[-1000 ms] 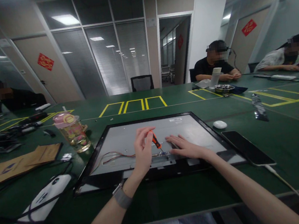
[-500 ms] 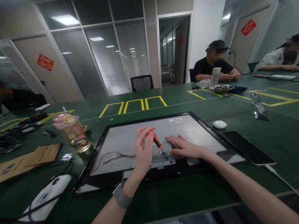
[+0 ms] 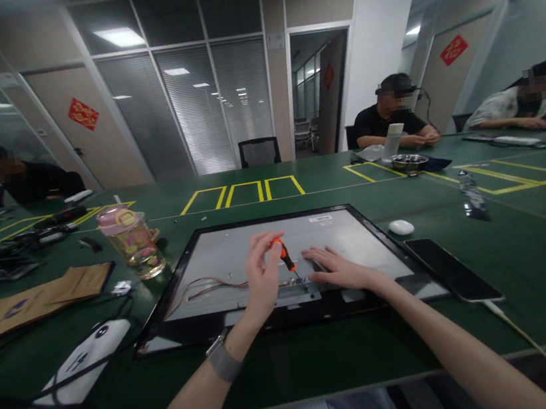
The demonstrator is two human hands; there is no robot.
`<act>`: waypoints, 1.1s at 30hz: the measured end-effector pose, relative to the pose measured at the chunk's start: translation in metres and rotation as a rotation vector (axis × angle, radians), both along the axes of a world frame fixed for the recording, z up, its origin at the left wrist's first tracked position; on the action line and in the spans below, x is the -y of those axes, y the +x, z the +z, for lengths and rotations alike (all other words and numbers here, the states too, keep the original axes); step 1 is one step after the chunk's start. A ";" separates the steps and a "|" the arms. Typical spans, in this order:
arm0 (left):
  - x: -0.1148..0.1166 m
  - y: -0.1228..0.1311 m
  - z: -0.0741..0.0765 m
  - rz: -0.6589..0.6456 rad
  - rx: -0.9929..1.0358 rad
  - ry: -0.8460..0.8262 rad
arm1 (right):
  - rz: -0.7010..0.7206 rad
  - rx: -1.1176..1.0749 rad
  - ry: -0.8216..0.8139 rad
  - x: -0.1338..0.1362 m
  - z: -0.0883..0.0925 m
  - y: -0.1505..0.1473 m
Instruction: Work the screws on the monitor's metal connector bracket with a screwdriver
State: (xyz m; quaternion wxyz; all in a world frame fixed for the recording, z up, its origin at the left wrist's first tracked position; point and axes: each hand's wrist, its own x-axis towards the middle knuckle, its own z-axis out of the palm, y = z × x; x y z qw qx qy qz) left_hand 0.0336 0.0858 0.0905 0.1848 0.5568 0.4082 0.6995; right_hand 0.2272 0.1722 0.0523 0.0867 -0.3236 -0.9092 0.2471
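Observation:
My left hand (image 3: 260,270) grips an orange-and-black screwdriver (image 3: 286,256) by the top of its handle. The screwdriver leans, its tip down at a small metal strip with a blue part (image 3: 300,281) near the panel's front edge. Under both hands lies a flat display panel (image 3: 219,252), grey metal back up, framed in black. My right hand (image 3: 339,267) rests with its fingers stretched out on the panel, right of the screwdriver tip. Thin coloured wires (image 3: 207,281) run leftward from the metal strip. My left fingers partly cover the handle.
Left of the panel stand a drink cup (image 3: 133,243), a brown paper bag (image 3: 39,302) and a white power strip (image 3: 65,386) with black cables. A phone (image 3: 452,269) on a cable and a white case (image 3: 401,227) lie to the right. Several people sit around the green table (image 3: 354,361).
The screwdriver has turned about its own axis, showing more black on its handle. Both hands have stayed in nearly the same place.

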 end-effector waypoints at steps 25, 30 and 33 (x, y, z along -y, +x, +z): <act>-0.002 -0.003 -0.001 -0.005 -0.050 0.016 | 0.002 0.005 0.007 -0.001 -0.002 0.000; -0.002 -0.002 -0.001 -0.037 -0.003 -0.010 | -0.009 -0.006 0.006 -0.001 -0.002 0.000; 0.000 -0.001 0.001 -0.103 0.053 -0.014 | -0.003 -0.007 0.015 -0.002 -0.003 0.000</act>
